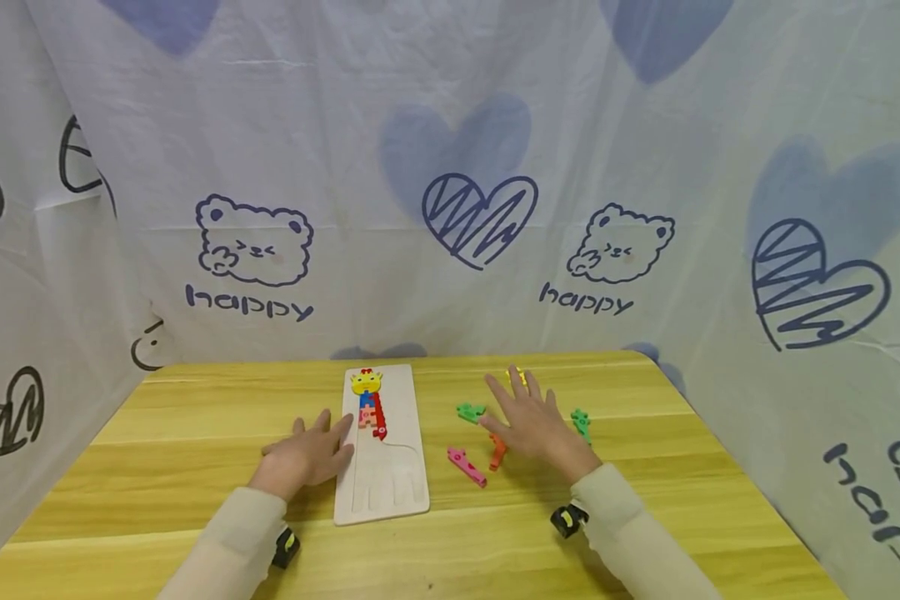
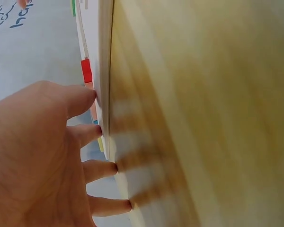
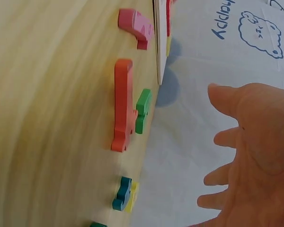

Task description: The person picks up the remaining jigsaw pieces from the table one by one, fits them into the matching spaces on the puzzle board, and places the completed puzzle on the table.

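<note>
Left hand splayed at the giraffe puzzle board, right hand spread near the orange piece: a low sweep could scatter it, a nudge skew the board.

The pale rectangular board lies flat, one short end near the middle of the worktop's far edge. That end carries a yellow giraffe head and blue, salmon and red pieces. Loose pieces lie toward the right edge: pink, orange, green, teal, yellow; a second green piece lies nearest that edge.
</note>
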Demonstrator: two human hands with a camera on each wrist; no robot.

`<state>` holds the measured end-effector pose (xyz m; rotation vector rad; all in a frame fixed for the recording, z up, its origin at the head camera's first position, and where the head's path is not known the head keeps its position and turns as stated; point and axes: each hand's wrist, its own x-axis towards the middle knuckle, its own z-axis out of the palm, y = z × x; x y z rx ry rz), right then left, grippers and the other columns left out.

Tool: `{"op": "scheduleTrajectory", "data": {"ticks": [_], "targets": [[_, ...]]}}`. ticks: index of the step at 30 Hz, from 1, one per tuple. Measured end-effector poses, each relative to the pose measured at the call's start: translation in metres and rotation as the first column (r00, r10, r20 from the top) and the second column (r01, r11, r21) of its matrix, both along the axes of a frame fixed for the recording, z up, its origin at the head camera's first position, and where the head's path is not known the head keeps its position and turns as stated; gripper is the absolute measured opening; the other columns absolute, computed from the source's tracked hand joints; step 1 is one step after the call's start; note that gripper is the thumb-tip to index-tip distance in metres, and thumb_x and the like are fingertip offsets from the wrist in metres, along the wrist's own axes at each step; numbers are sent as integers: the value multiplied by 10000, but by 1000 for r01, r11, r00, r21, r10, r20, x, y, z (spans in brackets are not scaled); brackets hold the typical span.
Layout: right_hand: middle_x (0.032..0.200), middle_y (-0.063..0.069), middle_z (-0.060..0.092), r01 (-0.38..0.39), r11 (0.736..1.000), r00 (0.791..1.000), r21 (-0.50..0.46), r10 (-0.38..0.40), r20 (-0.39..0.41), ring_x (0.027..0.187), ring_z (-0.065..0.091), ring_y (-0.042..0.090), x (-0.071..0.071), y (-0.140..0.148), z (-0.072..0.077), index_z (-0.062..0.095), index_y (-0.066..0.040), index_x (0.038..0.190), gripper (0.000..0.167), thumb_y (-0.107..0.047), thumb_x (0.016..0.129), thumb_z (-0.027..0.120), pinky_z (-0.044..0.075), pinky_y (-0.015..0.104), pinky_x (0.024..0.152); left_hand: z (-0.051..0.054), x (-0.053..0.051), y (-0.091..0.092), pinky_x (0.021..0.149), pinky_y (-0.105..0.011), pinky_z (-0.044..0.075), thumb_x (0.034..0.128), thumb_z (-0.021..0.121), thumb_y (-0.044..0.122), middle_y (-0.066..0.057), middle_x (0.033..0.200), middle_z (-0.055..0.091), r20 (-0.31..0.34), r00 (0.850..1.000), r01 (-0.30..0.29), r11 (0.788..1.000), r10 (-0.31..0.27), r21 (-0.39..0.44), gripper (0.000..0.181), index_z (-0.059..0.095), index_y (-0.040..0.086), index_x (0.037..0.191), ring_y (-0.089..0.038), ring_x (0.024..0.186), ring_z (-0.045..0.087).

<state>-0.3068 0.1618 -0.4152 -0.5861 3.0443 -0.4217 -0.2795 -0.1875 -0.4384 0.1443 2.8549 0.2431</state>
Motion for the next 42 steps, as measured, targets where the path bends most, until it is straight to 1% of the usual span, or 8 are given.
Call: {"op": "scheduleTrajectory", "data": {"ticks": [5,10,15,18,22,27,35,42], "targets": [[1699,256,212,-58,997,998,42,60,-27,1553,196,535,-10,3,2,337,-154,1620,663,-347,1042,600,246,785,1175,1,-1,-1,929,-925,323,1075,424,457,-243,1697,229,2,1000,7,1000,-7,0,617,314,222,1634,-656,1484,208],[1613,246,412,-170,981,982,96,176,-62,1492,377,493,-20,1,2,501,-95,1521,558,-229,1008,675,384,687,1162,2,-2,-2,957,-903,339,1068,446,450,-248,1688,252,-1,1000,16,1000,-16,-2,617,333,213,1626,-652,1478,234],[1449,195,612,-293,954,953,59,297,-67,1356,574,393,-30,-7,-1,625,-34,1394,424,-84,978,691,485,554,1132,2,-2,-2,951,-900,349,1068,449,454,-245,1686,261,-5,1000,22,1000,-22,-11,616,337,215,1625,-650,1475,246],[1374,159,674,-332,943,941,34,334,-58,1298,630,348,-38,-13,-5,664,-19,1340,382,1,959,677,509,497,1123,2,-2,-2,930,-907,353,1068,447,454,-243,1686,264,-10,1000,23,1000,-23,-14,615,337,218,1625,-647,1475,250],[1333,142,704,-336,942,941,11,336,-50,1272,650,331,-45,-19,-12,692,-25,1305,388,71,930,665,520,476,1114,2,-2,-1,911,-912,357,1067,449,447,-245,1684,268,-17,1000,22,1000,-23,-10,611,341,219,1623,-650,1473,251],[1343,121,702,-306,952,952,-10,306,-1,1288,641,320,-50,-27,-18,707,-65,1306,384,62,946,661,512,465,1128,2,-1,-1,910,-913,356,1065,452,445,-248,1683,268,-15,1000,18,1000,-18,-5,612,342,217,1623,-653,1472,250],[1366,92,693,-268,963,961,-17,269,72,1334,611,312,-54,-33,-24,715,-101,1305,384,70,979,609,480,456,1164,2,-1,-1,930,-900,364,1066,463,455,-241,1684,271,-9,1000,10,1000,-10,-13,612,344,230,1623,-641,1479,253],[1349,96,704,-296,955,953,-12,296,70,1306,629,305,-58,-34,-26,731,-106,1282,338,21,982,640,494,447,1152,1,-1,-1,917,-899,373,1063,467,451,-245,1678,283,-17,1000,11,1000,-11,-23,612,350,222,1619,-642,1471,269]]}}
